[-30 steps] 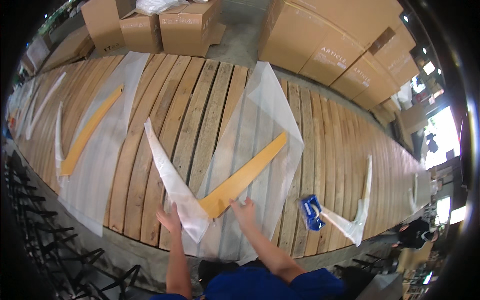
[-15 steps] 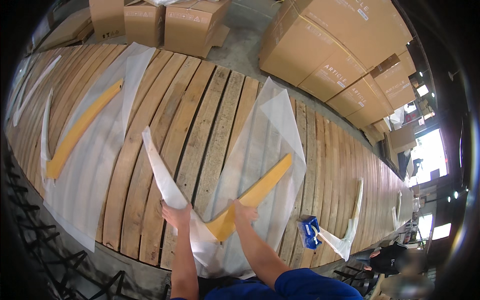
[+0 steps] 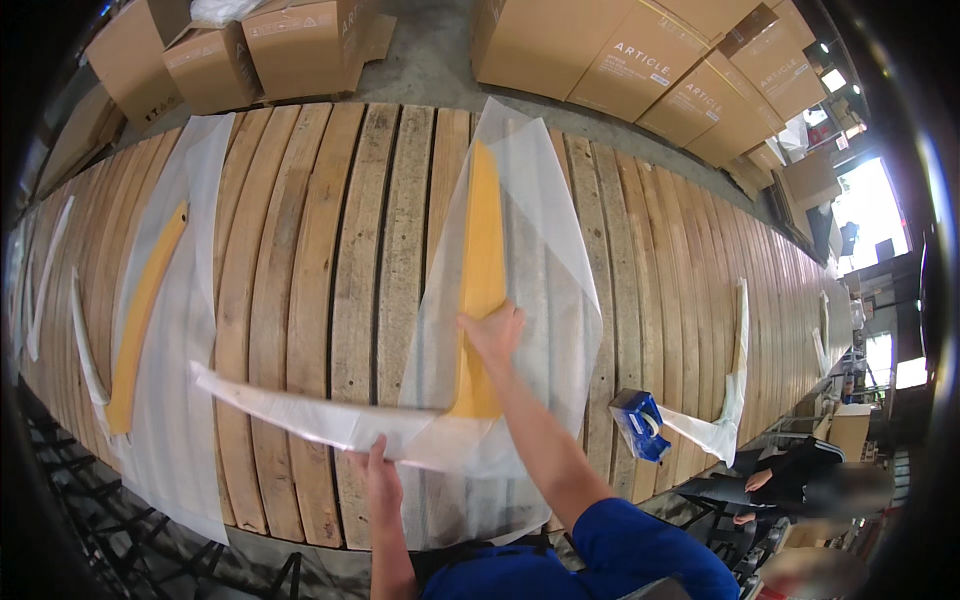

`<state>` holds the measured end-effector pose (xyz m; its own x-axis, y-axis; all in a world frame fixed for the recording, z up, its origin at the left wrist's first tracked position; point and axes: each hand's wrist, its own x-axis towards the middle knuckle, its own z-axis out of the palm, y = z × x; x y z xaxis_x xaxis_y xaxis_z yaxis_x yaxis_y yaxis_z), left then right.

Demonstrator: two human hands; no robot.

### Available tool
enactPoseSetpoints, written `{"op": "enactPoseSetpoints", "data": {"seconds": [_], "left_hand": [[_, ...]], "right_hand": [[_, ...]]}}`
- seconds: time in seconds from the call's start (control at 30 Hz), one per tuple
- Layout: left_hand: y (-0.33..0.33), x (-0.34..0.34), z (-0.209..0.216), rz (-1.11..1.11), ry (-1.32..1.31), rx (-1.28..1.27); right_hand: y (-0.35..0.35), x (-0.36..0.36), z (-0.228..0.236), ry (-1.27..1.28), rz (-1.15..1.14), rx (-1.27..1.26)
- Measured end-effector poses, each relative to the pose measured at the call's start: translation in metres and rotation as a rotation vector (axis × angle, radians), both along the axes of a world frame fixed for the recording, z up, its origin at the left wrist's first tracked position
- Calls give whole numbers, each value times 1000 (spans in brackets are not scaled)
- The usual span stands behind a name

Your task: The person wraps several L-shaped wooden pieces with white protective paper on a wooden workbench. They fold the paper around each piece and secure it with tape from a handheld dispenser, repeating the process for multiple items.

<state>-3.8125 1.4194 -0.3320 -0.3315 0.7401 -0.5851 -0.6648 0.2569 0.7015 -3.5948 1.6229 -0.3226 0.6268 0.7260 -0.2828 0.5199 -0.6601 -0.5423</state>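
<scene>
A V-shaped wooden furniture part lies in front of me: its bare yellow arm (image 3: pixel 483 230) points away, and its other arm (image 3: pixel 310 418), wrapped in white foam, reaches left. My right hand (image 3: pixel 495 330) is closed around the bare arm near its middle. At the near edge of the wrapped arm, my left hand (image 3: pixel 380 478) grips it, with the fingers partly hidden. Under the part, a translucent white foam sheet (image 3: pixel 555 330) is spread over the planks. To the right sits a blue tape dispenser (image 3: pixel 637 425), touching a wrapped part (image 3: pixel 715 435).
The slatted wooden table (image 3: pixel 300 250) runs left to right. Another part with a bare yellow arm (image 3: pixel 140 330) lies on a foam sheet (image 3: pixel 185 440) at left. Cardboard boxes (image 3: pixel 640 65) stand behind the table. A co-worker (image 3: pixel 790 480) is at far right.
The wooden part has turned anticlockwise; its yellow arm now points away from me and its wrapped arm left. Both hands moved with it, and the view has shifted.
</scene>
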Motion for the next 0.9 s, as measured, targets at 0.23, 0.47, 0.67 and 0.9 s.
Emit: {"op": "enactPoseSetpoints", "data": {"seconds": [0.23,0.47,0.67,0.9], "left_hand": [[114,23,-45,-214,152,-88],[119,25,-107,-475,618,-233],[14,-5,-113,-689,1364,-125],[-147,-42,-109,-902,1497,-164]], "right_hand": [[98,55,-50,-176,-39,45],[124,59,-54,-164,-19,-44],[2,115,-85,-158,174,386],[-338,88,-64,-501,-140,-89]]}}
